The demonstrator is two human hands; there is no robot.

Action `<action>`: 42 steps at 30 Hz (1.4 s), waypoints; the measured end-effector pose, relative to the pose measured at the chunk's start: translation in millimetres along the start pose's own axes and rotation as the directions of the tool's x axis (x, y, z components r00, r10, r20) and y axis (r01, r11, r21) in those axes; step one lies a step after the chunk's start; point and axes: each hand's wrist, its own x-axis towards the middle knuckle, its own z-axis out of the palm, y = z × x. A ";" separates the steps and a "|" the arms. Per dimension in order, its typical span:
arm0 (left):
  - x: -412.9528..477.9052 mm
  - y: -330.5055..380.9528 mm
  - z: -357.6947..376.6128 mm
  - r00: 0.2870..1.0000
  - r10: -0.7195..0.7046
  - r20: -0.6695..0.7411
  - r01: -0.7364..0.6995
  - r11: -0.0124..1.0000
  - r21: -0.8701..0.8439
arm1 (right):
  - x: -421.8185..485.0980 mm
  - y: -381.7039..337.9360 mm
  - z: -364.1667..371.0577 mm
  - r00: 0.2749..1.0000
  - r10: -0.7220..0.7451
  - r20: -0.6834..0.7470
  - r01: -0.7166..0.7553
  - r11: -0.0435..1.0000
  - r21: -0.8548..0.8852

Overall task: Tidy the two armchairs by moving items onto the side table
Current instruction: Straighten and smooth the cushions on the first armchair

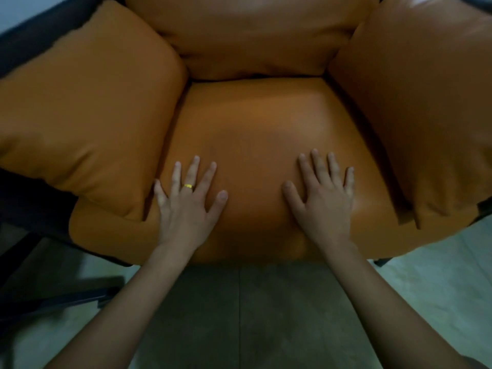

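An orange leather armchair (pixel 255 123) fills the head view, with a wide seat cushion, a back cushion and two puffy arm cushions. My left hand (pixel 186 206), a gold ring on one finger, lies flat on the front left of the seat with fingers spread. My right hand (pixel 326 201) presses flat on the front right of the seat, fingers straight. Neither hand holds anything. No loose item shows on the seat. The side table is out of view.
The left arm cushion (pixel 87 123) and right arm cushion (pixel 426 107) flank the seat. A dark metal frame (pixel 53 296) runs along the chair's lower left. Pale tiled floor (pixel 266 315) lies below the front edge.
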 end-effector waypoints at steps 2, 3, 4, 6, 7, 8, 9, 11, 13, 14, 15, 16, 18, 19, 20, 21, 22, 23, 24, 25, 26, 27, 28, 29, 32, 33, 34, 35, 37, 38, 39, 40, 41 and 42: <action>-8.3 -10.1 1.4 1.000 0.009 -0.011 -0.009 1.000 0.012 | -7.8 1.8 4.2 1.000 -0.008 -0.016 0.008 1.000 -0.006; -10.9 -12.9 1.8 1.000 0.008 -0.014 -0.008 1.000 0.013 | -10.4 2.8 5.2 1.000 -0.008 -0.023 0.008 1.000 -0.005; -12.0 -14.1 2.1 1.000 0.006 -0.018 -0.006 1.000 0.014 | -11.8 3.6 5.5 0.999 -0.008 -0.031 0.008 1.000 -0.005; -11.4 -14.9 4.5 1.000 0.001 -0.026 -0.001 1.000 0.020 | -12.1 4.3 7.0 0.999 -0.008 -0.048 0.008 1.000 0.000; -11.0 -15.4 6.6 0.999 0.002 -0.035 -0.002 1.000 0.022 | -12.3 4.4 8.0 0.998 -0.009 -0.060 0.009 1.000 0.004; -10.0 -16.1 9.2 0.999 0.008 -0.051 -0.007 1.000 0.021 | -12.2 4.2 9.6 0.997 -0.010 -0.075 0.010 1.000 0.009; -9.0 -17.3 12.0 0.997 0.019 -0.074 -0.018 1.000 0.018 | -11.9 4.0 11.4 0.996 -0.010 -0.093 0.011 1.000 0.015; -4.7 -19.2 18.9 0.990 0.046 -0.135 -0.046 0.999 0.001 | -9.5 3.7 16.6 0.989 -0.008 -0.150 0.012 0.999 0.030; 1.3 -22.5 28.3 0.978 0.069 -0.199 -0.070 0.998 0.000 | -4.7 2.9 25.2 0.970 -0.018 -0.242 0.028 0.999 0.039; 4.8 -23.6 33.9 0.971 0.081 -0.226 -0.080 0.997 0.010 | -1.7 2.9 30.7 0.955 -0.026 -0.296 0.039 0.999 0.036; 7.6 -24.4 38.8 0.965 0.086 -0.249 -0.083 0.996 0.021 | 1.2 3.0 36.4 0.938 -0.034 -0.345 0.049 0.998 0.034; 9.5 -25.3 42.7 0.959 0.087 -0.268 -0.081 0.996 0.034 | 3.4 2.9 41.8 0.922 -0.042 -0.386 0.060 0.998 0.036; 10.3 -26.6 45.9 0.956 0.098 -0.277 -0.084 0.995 0.063 | 3.2 4.3 47.6 0.897 -0.060 -0.438 0.087 0.995 0.043; 9.8 -26.9 44.2 0.959 0.102 -0.264 -0.086 0.994 0.072 | 2.0 5.4 47.2 0.889 -0.073 -0.452 0.105 0.993 0.047; 9.5 -27.0 41.2 0.964 0.102 -0.246 -0.086 0.994 0.074 | 1.1 6.9 45.3 0.886 -0.086 -0.457 0.123 0.991 0.052; 8.3 -26.6 37.5 0.970 0.094 -0.224 -0.081 0.994 0.068 | 0.1 8.2 41.7 0.889 -0.094 -0.449 0.136 0.989 0.062; 5.7 -25.7 32.8 0.976 0.084 -0.202 -0.074 0.996 0.057 | -0.9 8.6 37.1 0.897 -0.098 -0.432 0.146 0.986 0.080; 3.1 -23.9 27.8 0.980 0.079 -0.184 -0.071 0.996 0.047 | -1.6 8.1 31.5 0.909 -0.094 -0.406 0.149 0.983 0.104; 0.5 -22.1 23.5 0.983 0.080 -0.166 -0.074 0.996 0.043 | -3.2 7.7 25.2 0.926 -0.083 -0.369 0.140 0.982 0.129; -2.1 -21.3 19.7 0.985 0.086 -0.146 -0.080 0.996 0.049 | -5.7 7.7 19.3 0.945 -0.077 -0.319 0.130 0.980 0.148; -4.9 -22.8 16.1 0.986 0.100 -0.130 -0.092 0.994 0.063 | -8.7 9.5 14.2 0.960 -0.090 -0.265 0.136 0.978 0.158; -7.4 -26.4 12.3 0.985 0.128 -0.120 -0.118 0.990 0.083 | -11.0 14.2 9.3 0.968 -0.130 -0.213 0.167 0.972 0.167; -9.0 -31.2 8.4 0.978 0.171 -0.116 -0.159 0.981 0.107 | -11.5 22.3 3.9 0.968 -0.189 -0.166 0.217 0.960 0.176; -9.2 -36.1 4.9 0.969 0.220 -0.113 -0.205 0.970 0.130 | -9.2 33.6 -1.8 0.959 -0.251 -0.129 0.271 0.946 0.180; -6.4 -42.3 -0.3 0.960 0.260 -0.108 -0.245 0.961 0.131 | 9.7 73.1 -18.8 0.935 -0.342 -0.089 0.352 0.924 0.151; -6.2 -41.9 0.3 0.965 0.241 -0.107 -0.229 0.967 0.107 | 15.2 82.8 -22.8 0.939 -0.332 -0.092 0.343 0.925 0.166; -6.3 -42.4 1.6 0.968 0.227 -0.108 -0.219 0.972 0.081 | 18.2 90.4 -24.4 0.943 -0.317 -0.100 0.331 0.922 0.200; -5.1 -44.1 3.8 0.967 0.227 -0.112 -0.221 0.973 0.060 | 19.7 96.4 -23.5 0.943 -0.311 -0.114 0.330 0.915 0.232; -1.3 -50.2 10.6 0.960 0.242 -0.142 -0.239 0.970 0.037 | 19.6 104.1 -14.8 0.923 -0.347 -0.165 0.378 0.894 0.240; 0.8 -52.7 14.7 0.954 0.248 -0.168 -0.247 0.969 0.028 | 19.7 106.6 -8.6 0.906 -0.374 -0.200 0.414 0.881 0.228; 4.0 -52.8 19.5 0.944 0.255 -0.209 -0.257 0.966 0.020 | 21.6 108.9 -3.2 0.886 -0.397 -0.239 0.446 0.870 0.211; 8.0 -51.3 24.9 0.928 0.263 -0.264 -0.268 0.963 0.017 | 25.0 111.0 1.0 0.868 -0.416 -0.271 0.471 0.863 0.185; 12.0 -50.4 29.8 0.909 0.271 -0.317 -0.278 0.960 0.024 | 28.7 112.1 4.2 0.854 -0.434 -0.287 0.488 0.859 0.155; 15.3 -51.1 33.9 0.891 0.281 -0.355 -0.288 0.957 0.036 | 31.5 112.1 6.5 0.845 -0.448 -0.292 0.500 0.856 0.134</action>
